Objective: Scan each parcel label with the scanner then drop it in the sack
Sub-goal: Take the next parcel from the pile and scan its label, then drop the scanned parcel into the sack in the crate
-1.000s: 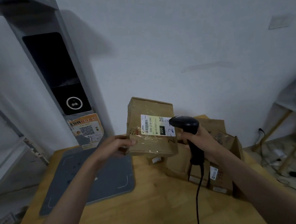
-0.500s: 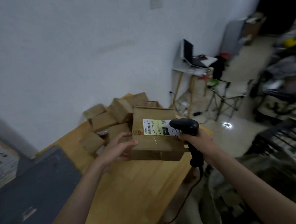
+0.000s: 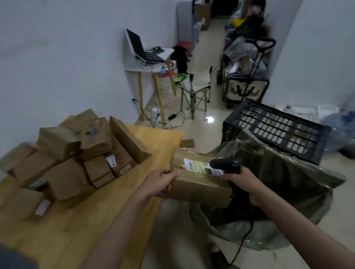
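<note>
The person has turned away from the wall and the grey pad toward the desk's right edge. The parcel (image 3: 197, 177), which a second ago was held above the desk, now hangs just past that edge, above the open mouth of the olive sack (image 3: 278, 182) on the floor. The left hand (image 3: 161, 183) grips the parcel's left end, fingers curled round it. The right hand (image 3: 245, 184) is closed round the handle of the black scanner (image 3: 225, 164), whose head sits right at the white label (image 3: 201, 167). The scan looks done or nearly so; the drop seems next. Unscanned boxes (image 3: 71, 156) remain heaped near the desk's far edge.
</note>
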{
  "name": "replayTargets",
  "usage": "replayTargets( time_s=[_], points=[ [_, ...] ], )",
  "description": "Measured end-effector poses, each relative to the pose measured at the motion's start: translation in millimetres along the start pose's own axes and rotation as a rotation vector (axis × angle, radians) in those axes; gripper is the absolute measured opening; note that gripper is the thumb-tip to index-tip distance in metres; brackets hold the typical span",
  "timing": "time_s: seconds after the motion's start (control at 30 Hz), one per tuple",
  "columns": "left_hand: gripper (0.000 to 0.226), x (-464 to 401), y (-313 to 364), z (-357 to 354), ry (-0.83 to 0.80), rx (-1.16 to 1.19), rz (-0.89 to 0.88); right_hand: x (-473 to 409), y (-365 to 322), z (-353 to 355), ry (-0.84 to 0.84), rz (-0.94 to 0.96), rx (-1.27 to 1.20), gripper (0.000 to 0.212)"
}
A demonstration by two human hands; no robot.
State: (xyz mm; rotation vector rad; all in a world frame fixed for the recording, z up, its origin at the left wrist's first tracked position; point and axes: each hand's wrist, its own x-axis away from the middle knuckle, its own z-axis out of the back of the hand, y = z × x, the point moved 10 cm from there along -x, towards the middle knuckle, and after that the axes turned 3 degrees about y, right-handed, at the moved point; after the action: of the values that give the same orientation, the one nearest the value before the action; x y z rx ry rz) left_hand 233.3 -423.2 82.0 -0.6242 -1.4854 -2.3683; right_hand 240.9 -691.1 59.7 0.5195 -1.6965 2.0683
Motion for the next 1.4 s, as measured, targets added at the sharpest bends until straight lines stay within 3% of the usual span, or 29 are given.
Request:
replayTargets(
  time_s=[0.5, 0.63, 0.9, 1.0, 1.17, 1.4],
  points=[
    [0.053, -92, 5, -177, -0.196, -0.257, 0.304, -59, 146, 133, 0.057, -0.382, 0.003, 0.026],
    [0.059, -124, 24, -225, -0.25, -0.261, 0.32, -78, 150, 182, 0.125, -0.386, 0.007, 0.027],
    [0.036, -159, 76, -319, -0.435, -0.046, 0.218, -102, 138, 278, 0.324, -0.33, 0.044, 0.022],
    [0.046, -166, 87, -318, -0.422, -0.061, 0.17, -111, 133, 278, 0.294, -0.338, -0.015, 0.023],
    [0.029, -167, 92, -271, -0.333, -0.109, 0.109, -124, 111, 247, 0.207, -0.302, -0.032, 0.025],
    [0.041, -141, 70, -146, -0.089, -0.278, 0.061, -139, 30, 136, -0.109, -0.192, 0.035, 0.008]
  ],
)
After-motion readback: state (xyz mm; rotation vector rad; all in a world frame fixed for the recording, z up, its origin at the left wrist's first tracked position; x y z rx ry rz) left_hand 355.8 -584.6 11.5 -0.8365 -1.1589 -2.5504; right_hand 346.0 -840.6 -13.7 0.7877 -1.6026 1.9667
